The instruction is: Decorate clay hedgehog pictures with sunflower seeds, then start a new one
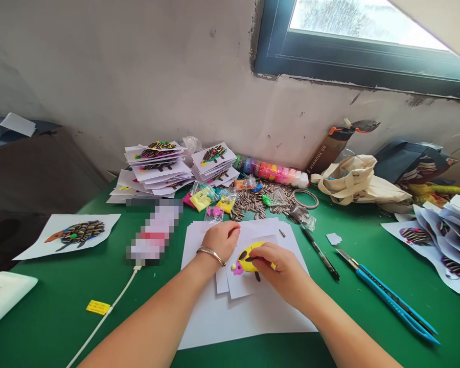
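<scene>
A small white card lies on larger white sheets in front of me. On it is a flattened yellow clay body with a pink clay head, dark seeds pressed in and a dark leg below. My right hand is closed in a pinch over the yellow clay; its fingertips hide whatever they hold. Left of the card, my left hand rests with curled fingers on the sheets, and their contents are hidden. One loose sunflower seed lies near the card's top right.
Sunflower seeds are heaped behind the sheets, among bagged clay. Stacked finished cards stand back left. A black pen and blue-handled craft knife lie to the right. A white cable crosses the left side.
</scene>
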Demonstrator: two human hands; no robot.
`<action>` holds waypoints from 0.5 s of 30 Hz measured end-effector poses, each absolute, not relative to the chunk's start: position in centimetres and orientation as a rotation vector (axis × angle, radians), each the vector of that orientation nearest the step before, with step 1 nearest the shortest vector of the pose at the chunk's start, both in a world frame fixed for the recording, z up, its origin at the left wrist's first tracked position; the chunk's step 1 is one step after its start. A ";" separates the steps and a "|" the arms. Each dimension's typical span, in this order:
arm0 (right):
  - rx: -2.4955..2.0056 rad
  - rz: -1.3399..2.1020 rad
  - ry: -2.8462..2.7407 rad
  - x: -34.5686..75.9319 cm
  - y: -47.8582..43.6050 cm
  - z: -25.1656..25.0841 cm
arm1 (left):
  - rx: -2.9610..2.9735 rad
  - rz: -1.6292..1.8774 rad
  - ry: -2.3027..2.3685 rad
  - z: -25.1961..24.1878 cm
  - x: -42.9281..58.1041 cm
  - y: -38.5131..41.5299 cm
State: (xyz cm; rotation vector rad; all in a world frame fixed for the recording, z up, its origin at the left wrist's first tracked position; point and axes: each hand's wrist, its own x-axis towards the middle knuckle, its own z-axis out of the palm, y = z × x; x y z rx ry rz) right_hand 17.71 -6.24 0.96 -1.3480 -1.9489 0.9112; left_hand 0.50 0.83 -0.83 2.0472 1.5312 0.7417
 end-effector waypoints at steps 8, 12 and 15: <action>-1.318 0.880 -1.979 18.2 -6.3 0.4 | 2.081 0.734 1.498 -0.7 0.5 0.7; -1.299 0.817 -2.018 18.1 -6.3 0.7 | 2.146 0.714 1.393 -0.8 0.8 0.5; -1.311 0.721 -2.093 17.9 -6.3 0.7 | 2.227 0.705 1.263 -1.0 0.9 0.4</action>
